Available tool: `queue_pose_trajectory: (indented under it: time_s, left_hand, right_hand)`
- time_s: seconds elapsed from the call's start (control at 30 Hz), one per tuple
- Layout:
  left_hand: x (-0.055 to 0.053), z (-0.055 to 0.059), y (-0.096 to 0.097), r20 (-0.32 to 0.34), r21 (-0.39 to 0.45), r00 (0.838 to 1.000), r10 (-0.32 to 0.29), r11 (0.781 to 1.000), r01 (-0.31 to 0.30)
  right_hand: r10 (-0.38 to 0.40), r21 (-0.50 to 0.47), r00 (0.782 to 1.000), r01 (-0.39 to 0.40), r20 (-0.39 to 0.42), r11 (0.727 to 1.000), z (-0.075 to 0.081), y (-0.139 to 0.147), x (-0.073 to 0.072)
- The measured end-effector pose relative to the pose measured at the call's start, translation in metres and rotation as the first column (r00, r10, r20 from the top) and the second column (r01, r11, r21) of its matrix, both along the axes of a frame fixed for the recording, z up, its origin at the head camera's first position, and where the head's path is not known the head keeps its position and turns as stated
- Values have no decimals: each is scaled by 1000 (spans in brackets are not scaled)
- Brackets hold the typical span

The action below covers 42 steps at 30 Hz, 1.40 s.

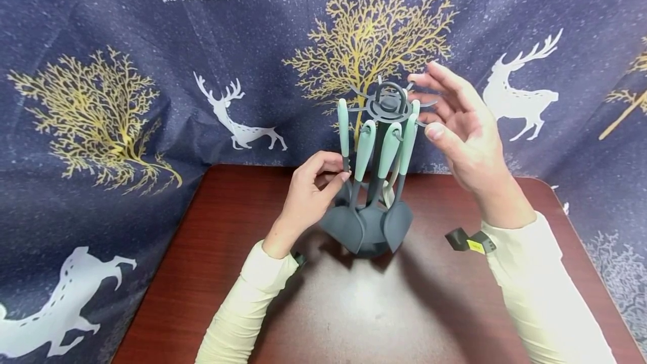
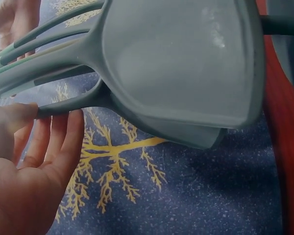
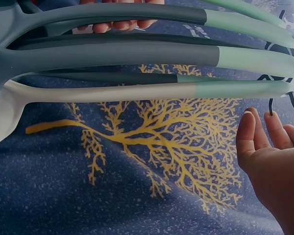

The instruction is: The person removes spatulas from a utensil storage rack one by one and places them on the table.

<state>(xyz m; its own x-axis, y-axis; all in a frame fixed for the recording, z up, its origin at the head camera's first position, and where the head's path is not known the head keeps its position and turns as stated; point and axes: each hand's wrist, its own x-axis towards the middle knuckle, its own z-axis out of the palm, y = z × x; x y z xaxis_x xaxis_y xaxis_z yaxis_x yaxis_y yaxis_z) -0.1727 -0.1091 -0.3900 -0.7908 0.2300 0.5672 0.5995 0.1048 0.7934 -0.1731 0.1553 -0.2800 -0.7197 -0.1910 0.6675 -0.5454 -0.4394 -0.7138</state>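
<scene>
A utensil stand (image 1: 376,150) holds several grey kitchen tools with mint handles, hung from hooks around its top. My left hand (image 1: 315,187) pinches the shaft of the leftmost spatula (image 2: 71,105) between thumb and fingers, just under its mint handle. In the left wrist view that spatula's head is partly hidden by a broad grey turner (image 2: 181,58). My right hand (image 1: 467,128) is beside the stand's top with fingers spread and gently bent, fingertips right at the hooks. A cream-headed tool (image 3: 112,93) hangs on the right hand's side.
The stand's round dark base (image 1: 371,250) rests on a reddish-brown table (image 1: 242,229). Behind the table hangs a dark blue cloth (image 1: 283,27) with gold trees and white deer. A small black device (image 1: 467,240) is on the right wrist.
</scene>
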Motion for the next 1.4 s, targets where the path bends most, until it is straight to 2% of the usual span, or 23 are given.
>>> queue_pose_trajectory:
  time_s: [0.37,0.9,1.4]
  left_hand:
    - [-1,1,-3,0,16,1000,3,1000,-3]
    - [-2,2,-8,-16,81,999,50,995,-49]
    - [-2,6,-16,-29,89,995,91,992,-88]
  right_hand:
    - [-2,-1,1000,2,0,1000,0,1,0]
    - [-8,-8,1000,8,-4,1000,0,-1,1]
    - [-12,-9,1000,12,-18,1000,-1,-1,2]
